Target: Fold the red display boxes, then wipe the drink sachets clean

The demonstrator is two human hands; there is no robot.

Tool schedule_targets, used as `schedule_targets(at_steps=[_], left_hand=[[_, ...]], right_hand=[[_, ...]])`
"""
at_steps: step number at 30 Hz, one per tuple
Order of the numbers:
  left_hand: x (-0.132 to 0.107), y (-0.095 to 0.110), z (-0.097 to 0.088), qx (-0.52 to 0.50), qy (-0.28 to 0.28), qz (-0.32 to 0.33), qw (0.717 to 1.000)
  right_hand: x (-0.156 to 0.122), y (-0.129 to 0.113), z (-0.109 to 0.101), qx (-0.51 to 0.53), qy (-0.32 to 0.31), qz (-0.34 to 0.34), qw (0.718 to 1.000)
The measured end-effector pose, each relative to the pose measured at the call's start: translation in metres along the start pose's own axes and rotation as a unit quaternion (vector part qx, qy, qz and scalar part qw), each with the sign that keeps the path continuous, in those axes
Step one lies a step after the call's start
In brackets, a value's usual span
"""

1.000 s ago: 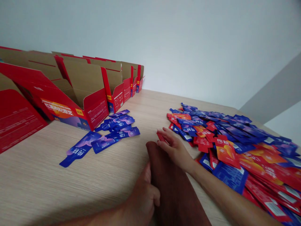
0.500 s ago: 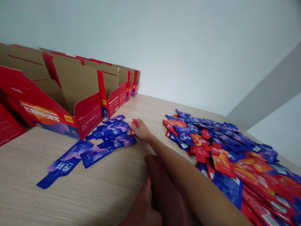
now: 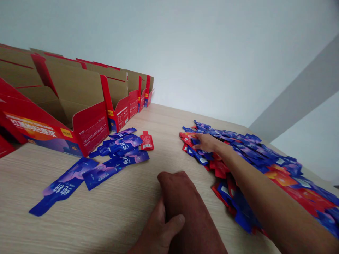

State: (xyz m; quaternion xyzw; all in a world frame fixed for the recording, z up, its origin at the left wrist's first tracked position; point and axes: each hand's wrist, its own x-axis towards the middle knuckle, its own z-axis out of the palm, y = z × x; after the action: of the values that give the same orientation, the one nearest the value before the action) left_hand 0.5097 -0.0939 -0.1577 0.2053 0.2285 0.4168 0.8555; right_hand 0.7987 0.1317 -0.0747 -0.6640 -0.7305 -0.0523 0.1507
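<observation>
My right hand (image 3: 207, 142) reaches over the left end of a pile of blue and red flat spouted sachets (image 3: 246, 150). Its fingers are apart, touching or just above the top sachets. At the bottom centre, my left hand (image 3: 162, 231) grips a long, smooth reddish-brown thing (image 3: 186, 208) with a blunt end; its kind does not show. A red sachet (image 3: 147, 141) lies on the table, label side up. Beside it, several blue sachets (image 3: 127, 144) overlap in a loose group, and one blue sachet (image 3: 62, 185) lies nearer me.
Open red cardboard boxes (image 3: 92, 128) with brown insides stand in a row along the left. The light wooden table (image 3: 169, 121) runs back to a pale wall. The sachet pile stretches along the right side to the near right edge of view.
My right hand has let go of the red sachet beside the blue ones and moved right to the pile. My left hand shows more, still at the reddish-brown thing.
</observation>
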Motion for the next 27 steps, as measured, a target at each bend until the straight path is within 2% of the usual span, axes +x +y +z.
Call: schedule_targets(at_steps=[3,5,7,10,12,14,17,19,20,21,23,25,27], left_hand=[[0.000,0.001,0.003,0.007,0.028,-0.017,0.999],[0.000,0.004,0.006,0.012,0.043,-0.030,0.999],[-0.002,0.007,0.010,0.005,0.056,-0.028,0.998],[-0.004,0.011,0.015,0.002,0.068,-0.017,0.998],[-0.005,0.012,0.016,0.008,0.072,-0.013,0.997],[-0.005,0.013,0.016,0.008,0.065,-0.012,0.998],[-0.004,0.014,0.015,-0.005,0.038,-0.010,0.999],[-0.003,0.014,0.013,-0.005,0.025,-0.008,1.000],[-0.002,0.014,0.013,-0.001,0.022,-0.005,1.000],[-0.002,0.013,0.012,0.004,0.020,-0.002,1.000],[-0.004,0.012,0.009,0.008,0.015,-0.011,1.000],[-0.005,0.010,0.007,0.007,-0.001,-0.026,1.000],[-0.006,0.010,0.008,0.012,-0.017,-0.030,0.999]], right_hand=[[-0.006,-0.001,0.000,-0.027,-0.066,0.005,0.997],[-0.009,-0.010,-0.002,-0.033,-0.059,0.011,0.998],[-0.012,-0.021,-0.009,-0.024,-0.017,0.018,0.999],[-0.026,-0.039,-0.030,0.021,0.078,0.022,0.996],[-0.047,-0.054,-0.043,0.070,0.130,0.018,0.989],[-0.080,-0.073,-0.047,0.124,0.148,0.013,0.981],[-0.143,-0.106,-0.028,0.207,0.099,0.018,0.973],[-0.184,-0.126,-0.005,0.345,0.053,0.049,0.936],[-0.202,-0.133,0.007,0.364,0.052,0.046,0.929],[-0.218,-0.138,0.018,0.347,0.060,0.024,0.936],[-0.242,-0.142,0.031,0.289,0.035,-0.056,0.955],[-0.255,-0.140,0.035,0.235,-0.012,-0.139,0.962],[-0.259,-0.136,0.033,0.206,-0.051,-0.183,0.960]])
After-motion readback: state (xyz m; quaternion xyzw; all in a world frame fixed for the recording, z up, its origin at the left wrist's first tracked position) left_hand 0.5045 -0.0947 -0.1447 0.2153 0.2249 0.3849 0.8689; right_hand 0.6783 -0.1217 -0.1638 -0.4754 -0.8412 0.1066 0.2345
